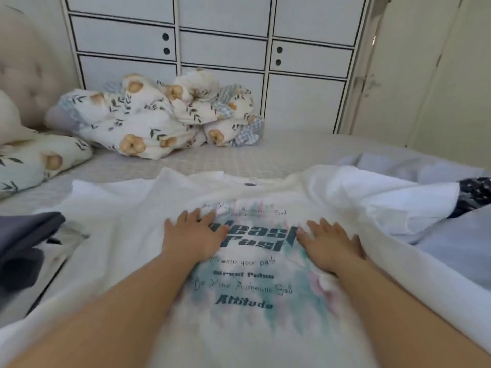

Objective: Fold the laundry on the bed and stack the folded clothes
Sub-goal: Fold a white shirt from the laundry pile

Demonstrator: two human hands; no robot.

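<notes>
Head view looks down on a white printed T-shirt (247,274) spread face up on the bed (239,152), and it serves as the landmark for everything else. Both hands lie flat on its chest print: the left hand (195,236) and the right hand (330,247) have straight, spread fingers pressing the cloth, gripping nothing. By my reading this is the smoothing step before any fold, so this shirt is not yet folded; its far edge, sleeve and collar area still look rumpled, and its right side is bunched up in a ridge. Lettering in dark teal over a pale green and pink wash covers the middle of the shirt. Left of the shirt lies dark grey clothing (26,243), which may be folded, though I cannot tell. Right of the shirt sit loose pale blue fabric (457,245) and a dark patterned piece (475,192), seemingly still to do. Beyond the shirt's far edge, a floral duvet (159,120) is heaped against the white wardrobe (220,49).
</notes>
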